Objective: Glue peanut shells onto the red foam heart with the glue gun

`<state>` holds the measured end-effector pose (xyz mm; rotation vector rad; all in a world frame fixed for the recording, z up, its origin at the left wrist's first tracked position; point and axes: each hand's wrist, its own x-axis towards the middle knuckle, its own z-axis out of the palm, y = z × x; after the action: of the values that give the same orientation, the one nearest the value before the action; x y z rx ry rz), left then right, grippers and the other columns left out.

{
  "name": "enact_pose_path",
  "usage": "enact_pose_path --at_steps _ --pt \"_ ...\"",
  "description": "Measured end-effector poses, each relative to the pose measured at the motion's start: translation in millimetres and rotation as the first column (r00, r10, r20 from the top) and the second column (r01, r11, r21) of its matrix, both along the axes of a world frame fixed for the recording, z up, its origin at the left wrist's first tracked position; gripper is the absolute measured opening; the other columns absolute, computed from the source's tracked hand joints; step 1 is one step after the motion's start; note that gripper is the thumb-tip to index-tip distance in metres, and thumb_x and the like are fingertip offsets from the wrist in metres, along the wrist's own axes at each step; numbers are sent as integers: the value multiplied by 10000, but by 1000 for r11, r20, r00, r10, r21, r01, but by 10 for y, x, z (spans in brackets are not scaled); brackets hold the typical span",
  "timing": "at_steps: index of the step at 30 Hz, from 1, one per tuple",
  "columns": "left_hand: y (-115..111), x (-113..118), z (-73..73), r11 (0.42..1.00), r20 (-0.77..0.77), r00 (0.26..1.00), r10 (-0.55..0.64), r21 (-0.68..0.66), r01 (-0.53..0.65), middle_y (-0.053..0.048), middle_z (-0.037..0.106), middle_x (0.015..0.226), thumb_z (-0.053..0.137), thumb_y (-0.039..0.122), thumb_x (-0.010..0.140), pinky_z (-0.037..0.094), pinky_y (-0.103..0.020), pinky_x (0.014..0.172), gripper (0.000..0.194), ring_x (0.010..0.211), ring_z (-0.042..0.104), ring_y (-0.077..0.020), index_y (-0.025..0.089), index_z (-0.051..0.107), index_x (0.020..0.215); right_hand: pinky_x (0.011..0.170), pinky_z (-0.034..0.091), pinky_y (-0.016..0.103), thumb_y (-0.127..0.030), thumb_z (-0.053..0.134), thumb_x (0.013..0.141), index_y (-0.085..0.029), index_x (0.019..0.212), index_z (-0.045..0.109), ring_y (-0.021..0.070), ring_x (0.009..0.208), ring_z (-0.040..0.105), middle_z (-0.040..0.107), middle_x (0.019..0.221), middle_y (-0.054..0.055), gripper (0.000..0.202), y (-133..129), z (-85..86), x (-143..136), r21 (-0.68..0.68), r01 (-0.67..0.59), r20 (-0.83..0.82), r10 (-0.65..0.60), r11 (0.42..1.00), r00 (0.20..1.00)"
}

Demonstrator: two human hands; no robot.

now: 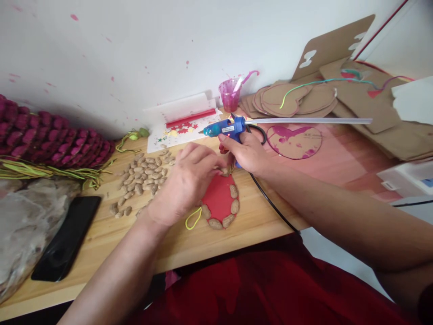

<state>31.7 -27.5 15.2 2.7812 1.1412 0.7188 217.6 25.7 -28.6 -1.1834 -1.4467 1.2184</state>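
Peanuts point(215, 224) line the edge of a red card point(219, 198), which lies just below the left hand's point(192, 176) fingertips. Those fingers are curled and close together at the card's upper edge, against a peanut; whether they pinch it, I cannot tell. Right-hand point(252, 153) fingers wrap a blue glue gun point(227, 128), its nozzle pointing left, just beyond the left fingers. A clear glue stick point(311, 120) runs rightward from it. Loose peanuts point(145, 174) lie left of the left fingers; a yellow string loop point(193, 220) sits below them, beside the card.
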Motion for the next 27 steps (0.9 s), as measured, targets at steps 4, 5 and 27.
enact_pose_path --at_steps 4,5,27 --pt "-151 -364 130 996 -29 996 90 -16 -90 -50 690 985 571 169 985 486 -401 906 131 953 600 -219 229 685 1011 388 402 220 -525 635 948 -181 775 633 85 441 600 685 762 21 385 -13 28 -6 -39 16 5 -15 999 1000" --pt "-213 -457 123 993 -33 993 115 -18 -115 -51 687 969 583 177 980 488 -402 900 117 939 602 -221 228 685 1006 384 399 214 -523 631 952 -179 773 632 81 433 600 681 756 19 388 -14 31 -5 -28 9 7 -9 1000 1000" --pt "-693 -860 -297 901 -59 899 434 23 -433 -59 714 950 610 206 989 427 -406 861 142 962 585 -243 199 751 979 388 397 194 -427 687 940 -144 802 648 68 447 609 690 831 59 318 -38 111 -27 -98 55 -7 -56 994 998"
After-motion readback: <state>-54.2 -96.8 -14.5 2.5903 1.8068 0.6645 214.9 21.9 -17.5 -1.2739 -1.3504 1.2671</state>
